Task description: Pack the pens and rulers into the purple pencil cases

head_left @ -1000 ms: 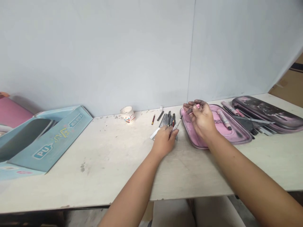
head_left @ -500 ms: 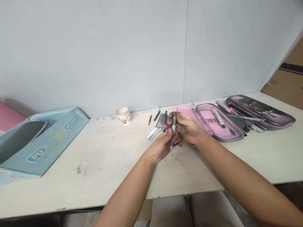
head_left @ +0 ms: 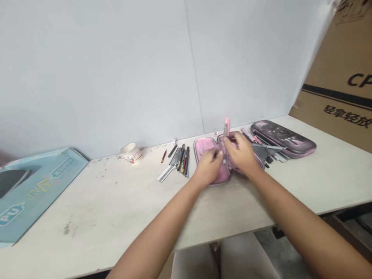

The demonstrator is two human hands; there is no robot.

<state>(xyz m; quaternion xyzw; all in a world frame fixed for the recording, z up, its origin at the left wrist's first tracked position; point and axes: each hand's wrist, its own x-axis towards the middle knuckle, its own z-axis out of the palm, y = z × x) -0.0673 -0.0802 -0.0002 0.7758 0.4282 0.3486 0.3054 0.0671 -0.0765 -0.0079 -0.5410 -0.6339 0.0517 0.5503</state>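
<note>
My right hand (head_left: 241, 153) is closed around a grey pen with a pink cap (head_left: 226, 128), held upright over an open pink pencil case (head_left: 203, 149). Against the case's near side rests my left hand (head_left: 209, 167), its fingers curled and pinched close to the pen's lower end; what they grip is hidden. The case lies open on the white table (head_left: 116, 209), its pink inside partly covered by both hands.
A loose group of pens, pencils and a ruler (head_left: 177, 159) lies left of the case. A dark pencil-case lid with more pens (head_left: 283, 140) sits to the right. A small paper cup (head_left: 131, 152), a blue box (head_left: 31, 186) and a cardboard carton (head_left: 343, 81) stand around.
Both hands have moved right from the loose pens to above the pink case. The pen has been brought upright in my right hand. The view has swung to the right.
</note>
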